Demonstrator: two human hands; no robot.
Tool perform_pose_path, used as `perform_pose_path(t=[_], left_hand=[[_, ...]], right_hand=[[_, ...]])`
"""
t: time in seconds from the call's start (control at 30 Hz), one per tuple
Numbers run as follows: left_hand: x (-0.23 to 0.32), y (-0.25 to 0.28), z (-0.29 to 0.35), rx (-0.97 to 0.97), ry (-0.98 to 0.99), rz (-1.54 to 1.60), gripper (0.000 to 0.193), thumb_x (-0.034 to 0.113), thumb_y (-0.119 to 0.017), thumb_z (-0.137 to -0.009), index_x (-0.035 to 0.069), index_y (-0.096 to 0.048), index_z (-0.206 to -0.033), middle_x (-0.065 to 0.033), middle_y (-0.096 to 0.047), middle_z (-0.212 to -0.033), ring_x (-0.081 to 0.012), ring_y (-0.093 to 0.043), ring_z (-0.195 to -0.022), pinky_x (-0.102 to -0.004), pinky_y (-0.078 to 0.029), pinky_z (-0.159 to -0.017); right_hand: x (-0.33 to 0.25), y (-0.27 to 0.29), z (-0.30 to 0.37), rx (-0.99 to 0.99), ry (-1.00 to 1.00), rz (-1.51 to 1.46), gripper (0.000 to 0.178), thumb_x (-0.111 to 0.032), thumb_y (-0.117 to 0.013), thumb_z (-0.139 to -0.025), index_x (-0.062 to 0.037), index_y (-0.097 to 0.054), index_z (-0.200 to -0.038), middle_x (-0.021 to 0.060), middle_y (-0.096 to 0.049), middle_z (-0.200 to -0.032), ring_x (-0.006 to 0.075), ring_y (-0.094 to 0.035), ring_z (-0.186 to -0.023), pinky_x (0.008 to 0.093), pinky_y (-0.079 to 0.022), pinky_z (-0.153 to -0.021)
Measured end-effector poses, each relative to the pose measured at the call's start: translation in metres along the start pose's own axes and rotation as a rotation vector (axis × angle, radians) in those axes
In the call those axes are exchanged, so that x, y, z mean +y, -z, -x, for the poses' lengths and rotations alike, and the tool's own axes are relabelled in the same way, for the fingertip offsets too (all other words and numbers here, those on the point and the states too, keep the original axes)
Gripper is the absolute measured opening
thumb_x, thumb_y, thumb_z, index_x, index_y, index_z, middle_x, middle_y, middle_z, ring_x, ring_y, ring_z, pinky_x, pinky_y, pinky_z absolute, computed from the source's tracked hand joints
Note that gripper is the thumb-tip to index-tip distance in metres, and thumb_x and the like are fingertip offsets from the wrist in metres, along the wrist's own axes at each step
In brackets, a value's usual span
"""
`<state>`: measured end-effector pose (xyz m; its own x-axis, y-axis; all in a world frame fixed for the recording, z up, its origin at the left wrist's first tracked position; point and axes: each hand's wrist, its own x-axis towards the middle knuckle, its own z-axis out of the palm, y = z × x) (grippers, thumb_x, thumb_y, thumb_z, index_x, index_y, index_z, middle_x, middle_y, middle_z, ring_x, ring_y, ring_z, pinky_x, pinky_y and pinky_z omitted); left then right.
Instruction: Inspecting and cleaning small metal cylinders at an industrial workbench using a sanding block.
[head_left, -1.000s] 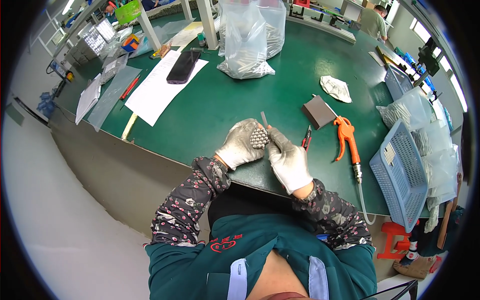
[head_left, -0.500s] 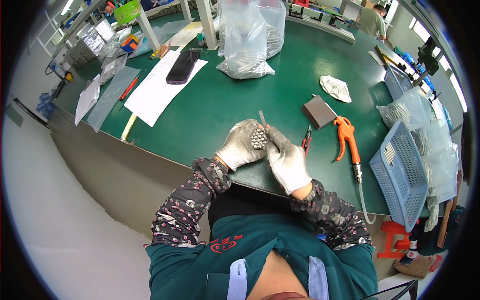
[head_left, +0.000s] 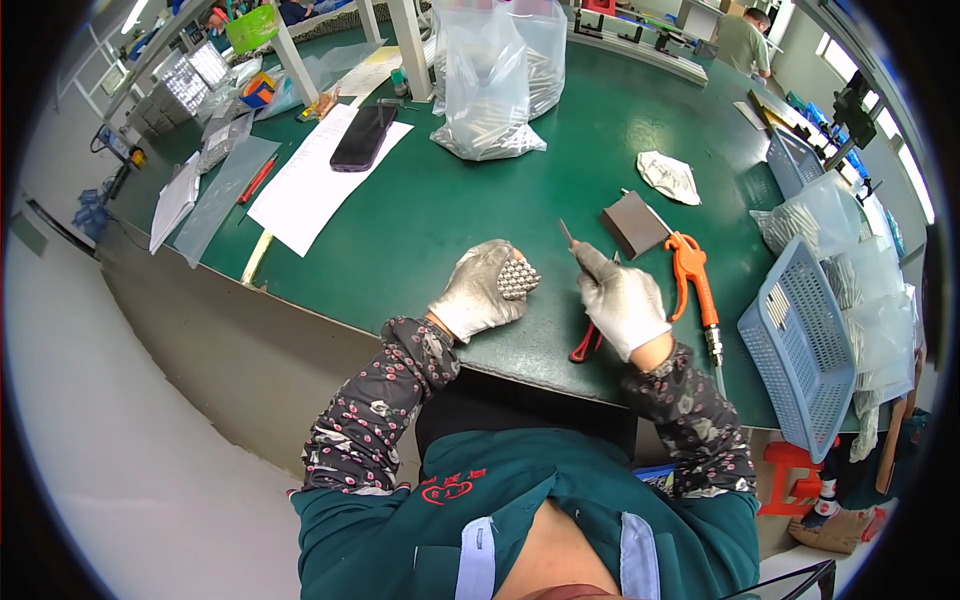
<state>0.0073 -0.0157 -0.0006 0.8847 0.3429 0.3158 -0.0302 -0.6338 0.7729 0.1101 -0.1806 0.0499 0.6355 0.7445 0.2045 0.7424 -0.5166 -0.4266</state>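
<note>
Green tabletop (head_left: 360, 270) spans the head view. Near its front edge, the left hand (head_left: 474, 292) clasps a bundle of round-ended metal pieces (head_left: 518, 280); the right hand (head_left: 624, 302), just apart, pinches a thin stick (head_left: 566, 232) angled up-left.

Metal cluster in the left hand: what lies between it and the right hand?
In the head view, only a stretch of green tabletop shows between the metal cluster in the left hand and the right hand.

Left fingers (head_left: 491, 252) seemingly curled
</note>
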Motion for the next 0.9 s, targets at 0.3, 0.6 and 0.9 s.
perform_pose_path(t=[0.3, 0.6, 0.9], left_hand=[[-0.008, 0.000, 0.002, -0.088, 0.102, 0.029, 0.038, 0.005, -0.068, -0.060, 0.001, -0.052, -0.093, -0.0063, -0.055, -0.082, -0.0189, -0.056, -0.077, -0.0292, -0.048, -0.072], [-0.016, -0.006, 0.001, -0.061, 0.026, 0.027, 0.038, 0.006, -0.069, -0.060, 0.001, -0.052, -0.094, -0.0060, -0.056, -0.083, -0.0182, -0.057, -0.078, -0.0291, -0.048, -0.072], [-0.013, -0.003, 0.002, 0.014, -0.064, -0.073, 0.034, 0.014, -0.069, -0.058, 0.001, -0.055, -0.085, -0.0117, -0.056, -0.082, -0.0302, -0.056, -0.082, -0.0362, -0.047, -0.076]], right_hand=[[0.026, 0.026, -0.034, 0.137, 0.127, 0.378, 0.037, -0.036, -0.061, -0.077, -0.0101, -0.057, -0.103, 0.0147, -0.060, -0.085, 0.0303, -0.060, -0.081, 0.0424, -0.047, -0.066], [0.059, 0.010, -0.069, -0.156, -0.154, 0.539, 0.068, -0.046, -0.061, -0.072, -0.0136, -0.044, -0.129, 0.0190, -0.051, -0.117, 0.0316, -0.052, -0.108, 0.0473, -0.037, -0.090], [-0.024, 0.022, -0.029, -0.002, 0.647, -0.046, 0.026, -0.026, -0.062, -0.072, -0.0116, -0.066, -0.092, 0.0182, -0.058, -0.085, 0.0342, -0.058, -0.080, 0.0427, -0.047, -0.072]])
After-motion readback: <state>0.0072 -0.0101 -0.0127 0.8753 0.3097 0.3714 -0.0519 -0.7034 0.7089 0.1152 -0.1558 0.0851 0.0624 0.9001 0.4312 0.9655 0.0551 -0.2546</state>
